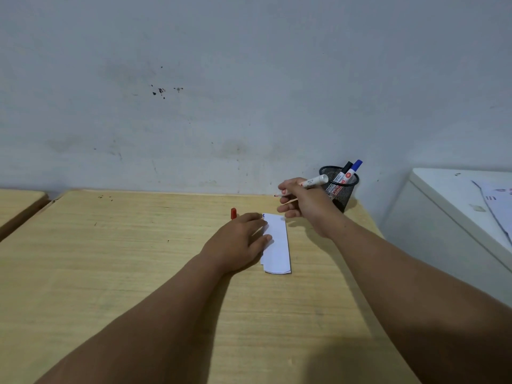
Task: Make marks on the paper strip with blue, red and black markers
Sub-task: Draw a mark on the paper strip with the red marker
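Observation:
A white paper strip (278, 243) lies on the wooden table (138, 259), with a small blue mark at its far left corner. My left hand (239, 241) rests flat on the strip's left edge and presses it down. Above the far end of the strip my right hand (300, 199) holds an uncapped red marker (311, 182), tip pointing left and off the paper. The marker's red cap (233, 213) stands on the table just beyond my left hand. A black marker (343, 171) and a blue marker (352, 170) stand capped in a black mesh cup (338, 189).
The mesh cup stands at the table's far right corner against the grey wall. A white cabinet (448, 206) with papers on top is to the right of the table. A second table's edge (16, 206) shows at the far left.

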